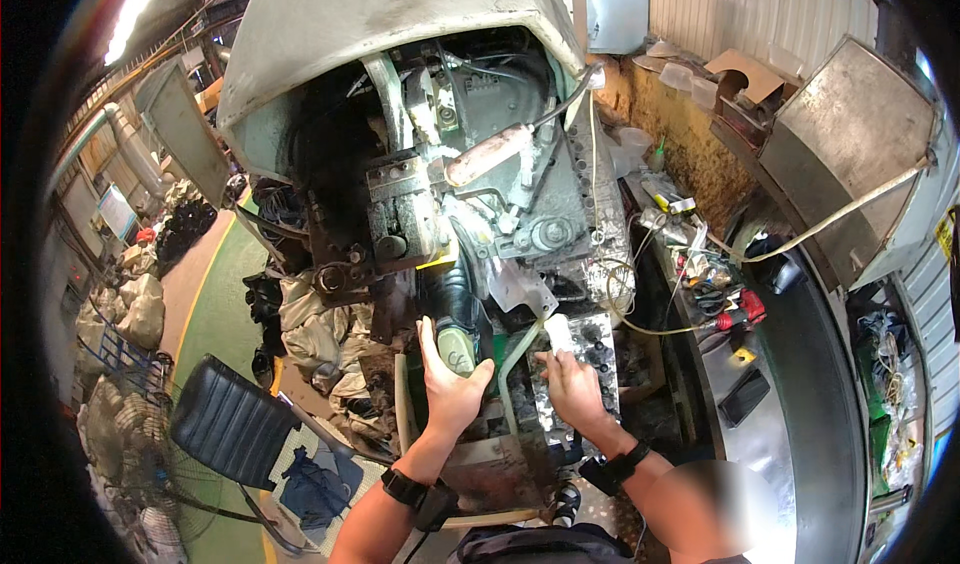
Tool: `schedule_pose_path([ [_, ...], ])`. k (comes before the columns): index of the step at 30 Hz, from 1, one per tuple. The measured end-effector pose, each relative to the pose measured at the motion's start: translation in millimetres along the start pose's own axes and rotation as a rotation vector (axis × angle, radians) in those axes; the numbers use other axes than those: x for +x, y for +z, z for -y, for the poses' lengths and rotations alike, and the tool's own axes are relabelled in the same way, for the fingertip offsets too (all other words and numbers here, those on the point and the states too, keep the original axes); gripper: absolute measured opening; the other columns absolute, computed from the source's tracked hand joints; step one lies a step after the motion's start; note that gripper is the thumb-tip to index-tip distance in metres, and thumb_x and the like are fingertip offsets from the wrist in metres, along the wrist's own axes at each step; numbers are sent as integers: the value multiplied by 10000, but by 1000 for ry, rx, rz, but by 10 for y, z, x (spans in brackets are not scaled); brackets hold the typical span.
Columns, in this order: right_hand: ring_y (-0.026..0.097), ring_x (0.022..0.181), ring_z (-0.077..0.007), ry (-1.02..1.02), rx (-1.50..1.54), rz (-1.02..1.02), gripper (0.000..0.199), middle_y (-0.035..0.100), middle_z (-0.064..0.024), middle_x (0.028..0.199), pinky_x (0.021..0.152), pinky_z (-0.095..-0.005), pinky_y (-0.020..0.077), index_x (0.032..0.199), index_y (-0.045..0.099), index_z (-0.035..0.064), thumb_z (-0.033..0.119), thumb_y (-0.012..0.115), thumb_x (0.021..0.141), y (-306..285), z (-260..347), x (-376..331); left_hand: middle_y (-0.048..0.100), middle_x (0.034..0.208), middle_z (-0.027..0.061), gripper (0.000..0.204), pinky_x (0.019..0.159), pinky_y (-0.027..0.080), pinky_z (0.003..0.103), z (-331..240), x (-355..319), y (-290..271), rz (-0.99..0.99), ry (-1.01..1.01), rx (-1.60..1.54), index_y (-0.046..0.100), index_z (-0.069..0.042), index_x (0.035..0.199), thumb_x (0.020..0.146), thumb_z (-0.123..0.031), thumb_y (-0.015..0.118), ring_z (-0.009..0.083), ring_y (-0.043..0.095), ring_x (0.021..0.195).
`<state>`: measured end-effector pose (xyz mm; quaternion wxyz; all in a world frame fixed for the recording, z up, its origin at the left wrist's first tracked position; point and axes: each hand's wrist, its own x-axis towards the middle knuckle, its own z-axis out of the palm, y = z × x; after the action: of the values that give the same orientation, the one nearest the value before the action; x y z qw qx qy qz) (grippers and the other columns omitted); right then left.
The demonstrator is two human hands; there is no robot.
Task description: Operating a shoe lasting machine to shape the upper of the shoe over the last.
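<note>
My left hand [452,394] is wrapped around the lower end of a dark, rounded tool-like body with a pale green oval end [457,350], fingers along its left side and thumb on its right. My right hand [577,392] is closed, its fingertips at a small white piece [558,332] beside a bent pale green bar [515,369]. The kind of the white piece cannot be made out. Both hands are at the front of an opened machine [550,184] with greasy metal blocks. A long brownish handle [490,154] lies slanted across its inside.
Above the machine's opening hangs a large pale hood [400,4]. On the right, a bench [768,464] bears a phone [745,397], a red power tool [740,309] and loose cables. A black chair [230,419] stands at the left, near pale sacks [315,324].
</note>
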<state>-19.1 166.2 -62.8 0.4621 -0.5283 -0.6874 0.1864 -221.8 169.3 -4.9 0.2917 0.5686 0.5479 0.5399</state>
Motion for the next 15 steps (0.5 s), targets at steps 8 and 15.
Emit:
schedule_pose_path([
  [8, 653, 586, -404, -22, -49, -66, 138, 651, -216, 658, 534, -500, 511, 886, 596, 6, 123, 599, 960, 7, 35, 14, 261, 1579, 301, 1046, 1180, 289, 395, -61, 2, -5, 4, -41, -6, 149, 43, 1546, 735, -69, 800, 362, 344, 1448],
  [15, 646, 578, -412, 26, -8, -50, 213, 620, -218, 599, 540, -497, 509, 775, 585, 18, 155, 673, 914, 2, 54, 20, 262, 1590, 271, 1025, 1185, 278, 384, -147, -30, -100, 36, 4, -29, 148, 47, 1551, 764, -54, 798, 315, 313, 1467],
])
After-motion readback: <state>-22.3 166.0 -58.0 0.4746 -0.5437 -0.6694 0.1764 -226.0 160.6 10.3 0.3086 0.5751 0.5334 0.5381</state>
